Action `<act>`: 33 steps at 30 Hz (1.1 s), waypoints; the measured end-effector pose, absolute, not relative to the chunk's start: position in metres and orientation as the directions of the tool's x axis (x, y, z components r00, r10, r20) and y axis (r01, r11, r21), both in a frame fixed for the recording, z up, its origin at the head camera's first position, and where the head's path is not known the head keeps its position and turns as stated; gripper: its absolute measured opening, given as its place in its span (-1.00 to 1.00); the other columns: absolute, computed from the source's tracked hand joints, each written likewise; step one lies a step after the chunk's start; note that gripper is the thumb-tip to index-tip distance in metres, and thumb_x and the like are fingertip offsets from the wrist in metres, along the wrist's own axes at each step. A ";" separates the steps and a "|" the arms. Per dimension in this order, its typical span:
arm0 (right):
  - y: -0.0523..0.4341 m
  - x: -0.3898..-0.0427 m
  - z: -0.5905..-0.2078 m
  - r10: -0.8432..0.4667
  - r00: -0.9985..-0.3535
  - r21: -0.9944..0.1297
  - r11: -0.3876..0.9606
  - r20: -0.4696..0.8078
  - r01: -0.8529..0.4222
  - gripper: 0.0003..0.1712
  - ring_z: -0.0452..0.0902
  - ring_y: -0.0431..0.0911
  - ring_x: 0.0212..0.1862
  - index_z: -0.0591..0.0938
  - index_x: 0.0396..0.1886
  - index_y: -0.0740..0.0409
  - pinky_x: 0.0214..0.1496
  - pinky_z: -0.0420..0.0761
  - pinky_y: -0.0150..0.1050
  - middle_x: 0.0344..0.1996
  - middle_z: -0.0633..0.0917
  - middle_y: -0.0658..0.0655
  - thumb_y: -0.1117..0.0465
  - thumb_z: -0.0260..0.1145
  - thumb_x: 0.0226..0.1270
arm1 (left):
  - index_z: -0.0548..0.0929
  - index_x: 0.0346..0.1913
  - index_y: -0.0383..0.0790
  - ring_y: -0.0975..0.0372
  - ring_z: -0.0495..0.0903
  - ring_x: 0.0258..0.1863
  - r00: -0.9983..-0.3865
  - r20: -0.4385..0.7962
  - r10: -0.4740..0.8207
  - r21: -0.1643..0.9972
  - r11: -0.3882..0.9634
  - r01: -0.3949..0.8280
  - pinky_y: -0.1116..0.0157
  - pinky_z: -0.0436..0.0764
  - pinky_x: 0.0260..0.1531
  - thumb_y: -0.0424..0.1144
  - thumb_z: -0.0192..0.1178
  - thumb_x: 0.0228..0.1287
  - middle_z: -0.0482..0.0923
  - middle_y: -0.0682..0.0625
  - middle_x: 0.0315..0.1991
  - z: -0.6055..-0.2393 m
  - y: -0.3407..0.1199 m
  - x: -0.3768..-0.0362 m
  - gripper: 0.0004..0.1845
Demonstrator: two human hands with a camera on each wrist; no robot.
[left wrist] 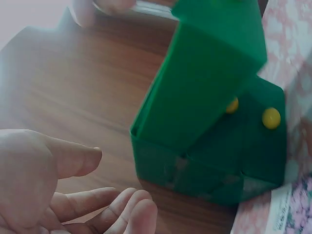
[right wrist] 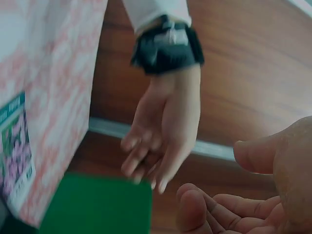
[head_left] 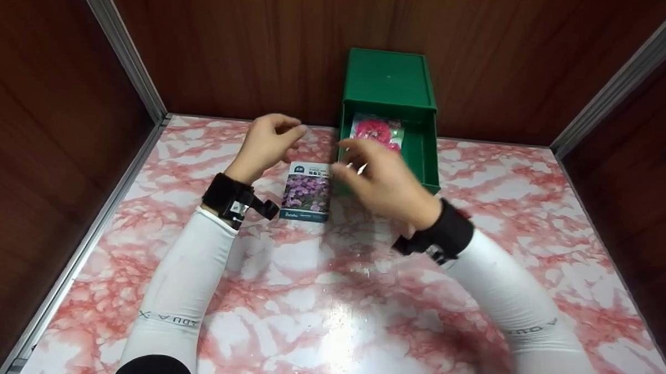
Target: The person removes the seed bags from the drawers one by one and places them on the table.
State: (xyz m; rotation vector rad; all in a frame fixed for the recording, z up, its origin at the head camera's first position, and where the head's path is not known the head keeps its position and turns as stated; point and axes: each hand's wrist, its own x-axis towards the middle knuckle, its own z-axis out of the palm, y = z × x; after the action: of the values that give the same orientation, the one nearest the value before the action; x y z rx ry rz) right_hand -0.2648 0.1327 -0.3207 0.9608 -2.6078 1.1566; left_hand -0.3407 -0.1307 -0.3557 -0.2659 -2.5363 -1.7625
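Observation:
Loosely bent and holding nothing, my left hand (head_left: 267,143) hovers above the table, just behind and left of a seed packet (head_left: 306,192) with purple flowers. The packet lies flat, picture side up. My right hand (head_left: 382,180) is raised over the front of a pulled-out green drawer (head_left: 431,151), its fingers partly bent around nothing. Inside that drawer lies another packet (head_left: 372,130) with a pink flower, partly hidden by the right hand. In the right wrist view the thumb and fingers of the right hand (right wrist: 292,185) stand apart.
A green drawer cabinet (head_left: 389,78) stands against the brown back wall (head_left: 249,51). The left wrist view shows yellow knobs (left wrist: 271,118) on its lower drawers. Brown panels with metal edge strips (head_left: 116,52) enclose the red-and-white marbled table (head_left: 284,307).

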 end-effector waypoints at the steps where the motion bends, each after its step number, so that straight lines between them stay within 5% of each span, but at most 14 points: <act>1: 0.138 -0.268 -0.318 -0.479 -0.798 -0.618 0.516 0.365 -0.593 -0.51 0.73 0.04 -0.02 0.62 0.39 0.35 0.06 0.74 -0.01 0.04 0.78 0.24 0.11 0.39 0.71 | 0.72 0.34 -0.37 -0.01 0.78 -0.05 -0.982 0.140 0.123 0.922 0.346 0.175 0.33 0.75 -0.36 -0.05 0.34 0.65 0.76 -0.18 0.08 -0.352 -0.129 -0.340 -0.52; 11: 0.192 -0.305 -0.311 -0.269 -0.933 -0.650 0.669 0.240 -0.360 -0.49 0.65 0.04 -0.14 0.61 0.42 0.35 -0.14 0.55 -0.24 -0.06 0.75 0.27 0.06 0.31 0.76 | 0.78 0.27 -0.33 0.08 0.71 -0.02 -0.956 0.227 0.184 0.866 0.410 0.285 0.26 0.69 -0.04 -0.10 0.35 0.64 0.77 -0.14 0.16 -0.322 -0.102 -0.331 -0.60; 21: 0.208 -0.324 -0.319 -0.216 -0.957 -0.567 0.772 0.192 -0.288 -0.50 0.70 0.14 -0.01 0.62 0.36 0.42 0.17 0.73 0.12 0.08 0.76 0.36 0.09 0.34 0.72 | 0.69 0.35 -0.35 0.10 0.81 -0.25 -0.959 0.129 0.252 0.862 0.449 0.234 0.25 0.81 -0.22 -0.11 0.32 0.67 0.74 -0.17 0.13 -0.305 -0.063 -0.322 -0.57; 28: 0.203 -0.332 -0.316 -0.241 -0.964 -0.466 0.844 0.114 -0.266 -0.48 0.66 0.17 -0.09 0.61 0.36 0.48 0.05 0.72 0.11 -0.05 0.73 0.38 0.13 0.34 0.69 | 0.73 0.31 -0.33 0.15 0.67 0.09 -0.956 0.130 0.264 0.731 0.626 0.273 0.18 0.65 0.23 -0.05 0.32 0.65 0.74 -0.12 0.21 -0.299 -0.039 -0.327 -0.55; 33: 0.202 -0.338 -0.317 -0.265 -0.961 -0.392 0.878 0.081 -0.276 -0.50 0.56 0.16 -0.24 0.63 0.29 0.53 -0.01 0.64 0.10 -0.33 0.62 0.28 0.16 0.38 0.65 | 0.76 0.09 -0.30 0.17 0.59 -0.21 -0.956 0.106 0.275 0.671 0.690 0.273 0.27 0.57 -0.13 -0.05 0.33 0.64 0.66 -0.07 -0.12 -0.299 -0.023 -0.328 -0.66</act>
State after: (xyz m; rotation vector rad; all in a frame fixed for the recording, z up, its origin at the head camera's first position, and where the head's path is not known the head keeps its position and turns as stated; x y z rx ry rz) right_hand -0.3385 0.2023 -0.3166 0.4351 -3.0195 0.6365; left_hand -0.3278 -0.0230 -0.2991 -0.4682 -2.8907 -1.1463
